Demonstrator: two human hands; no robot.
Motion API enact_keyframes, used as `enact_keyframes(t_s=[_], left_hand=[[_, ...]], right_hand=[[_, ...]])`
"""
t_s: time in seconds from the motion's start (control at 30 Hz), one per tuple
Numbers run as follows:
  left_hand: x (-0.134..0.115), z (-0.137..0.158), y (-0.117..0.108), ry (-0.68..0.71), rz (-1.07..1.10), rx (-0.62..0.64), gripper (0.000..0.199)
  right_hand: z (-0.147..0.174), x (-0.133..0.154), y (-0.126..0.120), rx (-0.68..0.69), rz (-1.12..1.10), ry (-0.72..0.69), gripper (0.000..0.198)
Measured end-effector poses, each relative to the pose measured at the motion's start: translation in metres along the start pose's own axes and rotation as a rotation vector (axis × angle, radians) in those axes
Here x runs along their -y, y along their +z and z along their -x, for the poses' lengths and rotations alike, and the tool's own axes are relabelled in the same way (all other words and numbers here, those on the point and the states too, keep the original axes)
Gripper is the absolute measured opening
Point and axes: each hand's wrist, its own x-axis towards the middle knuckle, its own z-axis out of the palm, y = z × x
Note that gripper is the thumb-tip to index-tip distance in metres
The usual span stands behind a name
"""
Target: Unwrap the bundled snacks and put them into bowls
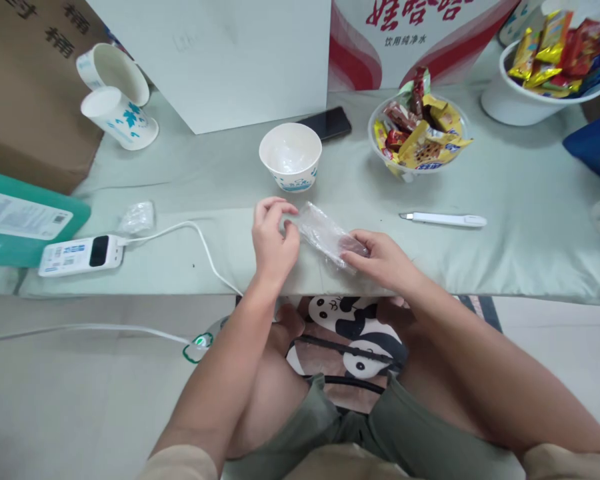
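Note:
A crinkled clear plastic bag (325,230) slants across the cloth-covered bench in front of me. My right hand (383,260) pinches its lower right end between thumb and fingers. Beside the bag's upper left end is my left hand (276,240), fingers bent and thumb apart from them, with nothing visible between them. Just beyond my left hand stands a paper bowl (291,160) with a blue print, and something clear shows inside it. To the right of my right hand lies a white utility knife (444,219) with its blade end pointing left.
Behind are a phone (330,124), a bowl of wrapped snacks (420,137) and a white tub (517,100) of more snacks. On the left are paper cups (117,120), a crumpled plastic piece (137,218), a power bank (80,256) with a white cable (200,233), and a green container (25,217).

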Motion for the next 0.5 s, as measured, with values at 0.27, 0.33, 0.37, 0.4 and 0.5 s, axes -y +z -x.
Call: enact_keyframes(t_s=[0.27, 0.33, 0.37, 0.4, 0.5], left_hand=[[-0.013, 0.002, -0.004, -0.138, 0.263, 0.587, 0.031], [-0.011, -0.001, -0.005, -0.230, 0.361, 0.652, 0.029], [-0.010, -0.002, -0.006, -0.253, 0.379, 0.656, 0.026], [-0.009, -0.003, -0.006, -0.265, 0.384, 0.647, 0.023], [-0.008, -0.008, -0.007, -0.241, 0.350, 0.534, 0.019]], right_hand=[[-0.005, 0.001, 0.007, -0.174, -0.059, -0.359, 0.010], [-0.007, -0.001, 0.009, -0.321, -0.019, -0.374, 0.017], [-0.009, -0.003, 0.011, -0.360, -0.013, -0.367, 0.027], [-0.010, -0.005, 0.013, -0.360, -0.026, -0.361, 0.036], [-0.012, -0.010, 0.020, -0.237, -0.098, -0.352, 0.033]])
